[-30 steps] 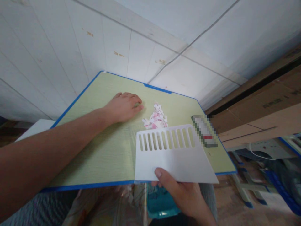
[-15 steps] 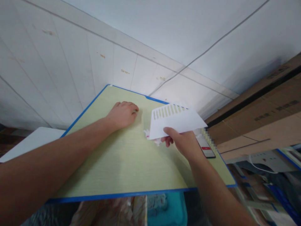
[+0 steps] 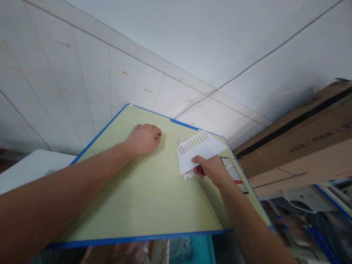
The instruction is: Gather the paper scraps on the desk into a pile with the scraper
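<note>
White slotted plastic-looking panel clamped in our right hand; jerking could scatter flaky pinkish-white scraps! Left hand: fingers curled, slightly apart.

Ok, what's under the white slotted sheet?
Pale scraps peek out past the near edge of the white slotted sheet; anything else beneath its solid part is covered.

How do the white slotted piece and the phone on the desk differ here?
The white slotted piece is gripped by the right hand, while the phone lies on the desk. The white slotted piece has a row of openings; the phone instead shows a red mark on its face. Both are flat and toward the desk's right side.
</note>
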`<control>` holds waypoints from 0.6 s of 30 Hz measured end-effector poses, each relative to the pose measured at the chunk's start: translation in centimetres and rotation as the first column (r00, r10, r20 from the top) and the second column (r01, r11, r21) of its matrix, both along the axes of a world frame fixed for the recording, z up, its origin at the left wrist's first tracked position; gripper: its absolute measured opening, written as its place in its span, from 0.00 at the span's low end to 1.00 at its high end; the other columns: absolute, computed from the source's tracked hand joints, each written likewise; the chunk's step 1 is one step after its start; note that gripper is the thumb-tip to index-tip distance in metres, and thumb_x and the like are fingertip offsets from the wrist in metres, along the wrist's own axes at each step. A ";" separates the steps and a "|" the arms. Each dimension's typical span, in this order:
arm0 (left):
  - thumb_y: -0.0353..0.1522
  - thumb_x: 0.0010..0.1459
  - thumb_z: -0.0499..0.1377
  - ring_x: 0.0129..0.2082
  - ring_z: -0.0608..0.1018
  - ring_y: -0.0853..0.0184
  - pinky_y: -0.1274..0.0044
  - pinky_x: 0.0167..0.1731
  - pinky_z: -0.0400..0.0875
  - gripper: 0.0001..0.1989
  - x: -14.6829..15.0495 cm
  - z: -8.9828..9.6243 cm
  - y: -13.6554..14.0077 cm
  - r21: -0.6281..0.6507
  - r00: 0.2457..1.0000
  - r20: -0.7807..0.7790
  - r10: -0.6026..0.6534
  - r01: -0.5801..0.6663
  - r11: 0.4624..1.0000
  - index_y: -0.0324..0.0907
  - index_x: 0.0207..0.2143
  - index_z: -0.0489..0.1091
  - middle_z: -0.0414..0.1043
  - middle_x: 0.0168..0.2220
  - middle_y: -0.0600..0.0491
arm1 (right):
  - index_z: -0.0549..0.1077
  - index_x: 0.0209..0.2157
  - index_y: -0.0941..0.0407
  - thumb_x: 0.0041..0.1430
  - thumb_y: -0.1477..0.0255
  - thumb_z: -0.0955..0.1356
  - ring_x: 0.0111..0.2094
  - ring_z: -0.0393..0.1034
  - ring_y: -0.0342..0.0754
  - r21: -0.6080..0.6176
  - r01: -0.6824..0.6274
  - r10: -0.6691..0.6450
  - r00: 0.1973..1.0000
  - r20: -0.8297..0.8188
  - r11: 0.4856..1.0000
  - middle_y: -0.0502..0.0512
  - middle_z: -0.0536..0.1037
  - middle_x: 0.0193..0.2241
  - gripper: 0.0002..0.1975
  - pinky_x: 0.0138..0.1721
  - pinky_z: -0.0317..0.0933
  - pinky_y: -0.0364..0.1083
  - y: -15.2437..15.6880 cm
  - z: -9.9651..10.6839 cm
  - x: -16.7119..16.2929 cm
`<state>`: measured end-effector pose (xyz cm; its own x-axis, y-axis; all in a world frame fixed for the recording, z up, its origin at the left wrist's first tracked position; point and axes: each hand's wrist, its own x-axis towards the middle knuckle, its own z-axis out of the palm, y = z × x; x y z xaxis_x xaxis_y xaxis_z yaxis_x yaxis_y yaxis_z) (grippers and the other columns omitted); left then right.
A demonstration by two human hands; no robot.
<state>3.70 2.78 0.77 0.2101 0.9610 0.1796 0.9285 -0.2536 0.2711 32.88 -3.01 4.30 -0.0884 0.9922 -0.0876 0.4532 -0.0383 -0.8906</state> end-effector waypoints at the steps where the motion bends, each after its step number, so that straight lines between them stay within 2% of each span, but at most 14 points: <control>1: 0.35 0.74 0.52 0.74 0.83 0.45 0.52 0.76 0.72 0.27 0.0 0.1 -0.1 -0.008 1.000 -0.003 -0.002 0.002 1.000 0.45 0.64 0.87 0.85 0.72 0.41 | 0.77 0.22 0.53 0.52 0.65 0.75 0.15 0.65 0.45 0.017 0.011 -0.012 1.000 0.006 1.000 0.54 0.79 0.16 0.09 0.17 0.61 0.43 0.5 0.3 0.6; 4: 0.35 0.75 0.52 0.75 0.82 0.46 0.53 0.76 0.72 0.27 0.0 0.3 -0.2 -0.017 1.000 -0.011 -0.005 0.005 1.000 0.44 0.64 0.86 0.84 0.73 0.41 | 0.75 0.23 0.52 0.52 0.65 0.73 0.14 0.64 0.45 0.110 0.164 -0.168 0.985 0.029 0.980 0.55 0.77 0.16 0.08 0.16 0.59 0.44 2.8 1.3 2.0; 9: 0.34 0.74 0.52 0.73 0.83 0.46 0.54 0.75 0.73 0.26 -0.1 0.2 -0.2 -0.005 1.000 -0.009 -0.009 0.009 1.000 0.46 0.63 0.86 0.86 0.72 0.42 | 0.73 0.21 0.51 0.46 0.71 0.72 0.11 0.61 0.45 0.123 0.256 -0.268 0.958 0.101 0.959 0.54 0.72 0.12 0.05 0.13 0.54 0.43 5.5 2.1 3.6; 12: 0.35 0.75 0.52 0.74 0.83 0.47 0.54 0.75 0.73 0.27 -0.2 0.1 -0.1 -0.004 1.000 -0.018 -0.017 0.017 1.000 0.46 0.63 0.86 0.85 0.72 0.42 | 0.72 0.22 0.51 0.46 0.72 0.72 0.11 0.59 0.45 0.114 0.277 -0.290 0.949 0.121 0.954 0.52 0.71 0.11 0.06 0.13 0.53 0.43 5.1 1.6 4.0; 18: 0.36 0.74 0.51 0.73 0.83 0.46 0.53 0.75 0.74 0.27 -0.4 -0.3 0.4 0.000 0.999 -0.017 -0.030 0.030 1.000 0.45 0.63 0.86 0.86 0.71 0.41 | 0.75 0.25 0.52 0.48 0.70 0.72 0.14 0.66 0.48 0.067 0.226 -0.231 0.969 0.083 0.972 0.52 0.74 0.14 0.03 0.15 0.58 0.44 4.2 0.4 2.1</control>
<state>3.25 3.21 0.45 0.2423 0.9542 0.1756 0.9249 -0.2818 0.2554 34.98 1.15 4.71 0.1465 0.9888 -0.0280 0.5165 -0.1006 -0.8504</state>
